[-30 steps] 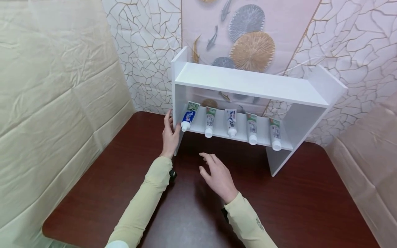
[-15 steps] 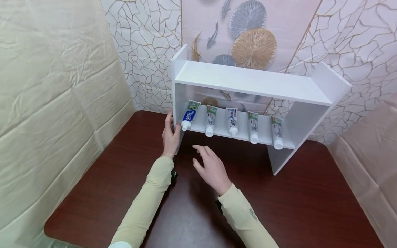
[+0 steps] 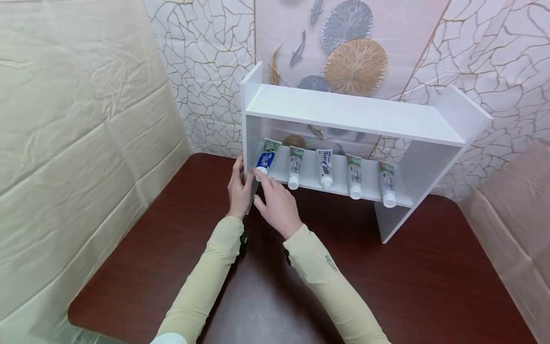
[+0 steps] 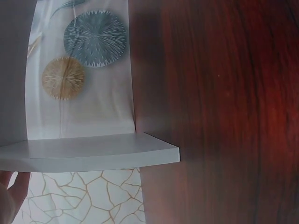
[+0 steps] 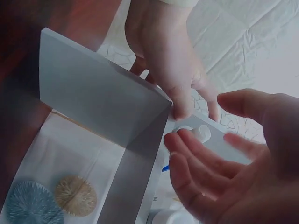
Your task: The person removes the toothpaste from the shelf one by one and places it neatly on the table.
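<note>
One blue tube now has the right hand near its cap, loosely spread, higher than before. The left hand still pinches the white shelf.

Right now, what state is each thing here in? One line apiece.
Shelf: upright on the table
Blue tube: lying on the lower board, cap end forward
Other four tubes: lying likewise
Left grip: curled round the shelf's side
Right grip: thumb and fingers apart, at blue tube's cap end
</note>
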Available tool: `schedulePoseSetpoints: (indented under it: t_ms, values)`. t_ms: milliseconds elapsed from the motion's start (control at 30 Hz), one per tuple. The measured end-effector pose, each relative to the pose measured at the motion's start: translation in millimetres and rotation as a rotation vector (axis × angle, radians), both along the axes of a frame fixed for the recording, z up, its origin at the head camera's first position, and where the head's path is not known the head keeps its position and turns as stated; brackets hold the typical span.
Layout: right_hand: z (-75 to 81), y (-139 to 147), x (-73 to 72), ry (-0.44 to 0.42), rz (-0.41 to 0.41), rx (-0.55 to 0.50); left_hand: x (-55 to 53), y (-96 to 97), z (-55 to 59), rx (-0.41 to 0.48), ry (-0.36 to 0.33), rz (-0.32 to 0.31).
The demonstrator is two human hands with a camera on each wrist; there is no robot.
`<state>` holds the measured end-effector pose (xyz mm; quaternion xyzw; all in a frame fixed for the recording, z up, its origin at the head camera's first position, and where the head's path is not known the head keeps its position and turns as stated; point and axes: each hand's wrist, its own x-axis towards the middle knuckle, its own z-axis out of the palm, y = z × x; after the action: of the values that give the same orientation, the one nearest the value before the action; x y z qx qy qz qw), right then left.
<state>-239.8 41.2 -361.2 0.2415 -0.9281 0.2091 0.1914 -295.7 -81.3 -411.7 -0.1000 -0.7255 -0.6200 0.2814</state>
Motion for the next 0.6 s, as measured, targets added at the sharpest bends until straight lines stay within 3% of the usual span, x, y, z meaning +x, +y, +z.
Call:
schedulePoseSetpoints:
  t_ms: [300, 600]
  values:
    - [6.3, -7.6, -19.4, -0.056, -0.107, 0.118, 1.2, 1.5, 0.5, 0.009, 0.006, 0.023]
    - [3.3, -12.8, -18.3, -0.038, -0.157, 0.059, 1.3, -3.7, 0.9, 0.015, -0.017, -0.021]
